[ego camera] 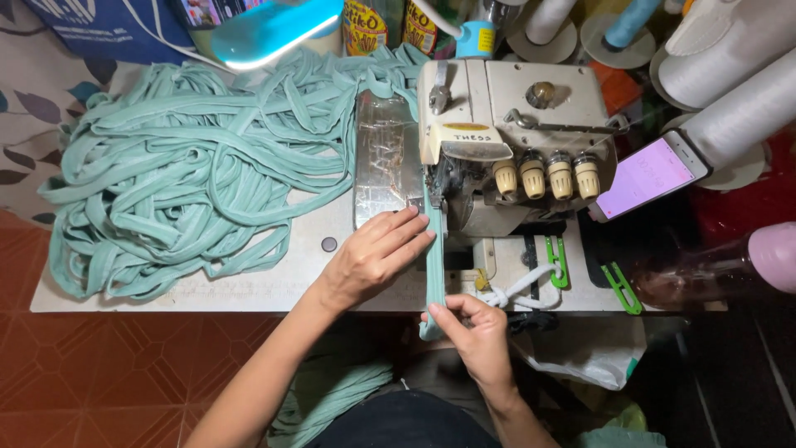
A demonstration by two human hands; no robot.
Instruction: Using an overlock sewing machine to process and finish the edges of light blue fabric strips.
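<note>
A pale surface (249, 286) over red floor tiles is crowded by a sewing machine (514, 141). The left hand (373, 257) is laid flat, fingers together, beside the green fabric strip (434, 265) just before the needle area. Nearer the body, the strip is pinched closed by the right hand (477, 328). The strip is judged soft, light and limp, best held by its edges. Beyond the left hand, a heap of strips (191, 174) is piled.

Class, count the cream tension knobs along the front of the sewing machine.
4: the tension knobs sit in a row on the sewing machine, far left, second, third, far right. None seems hidden.
</note>
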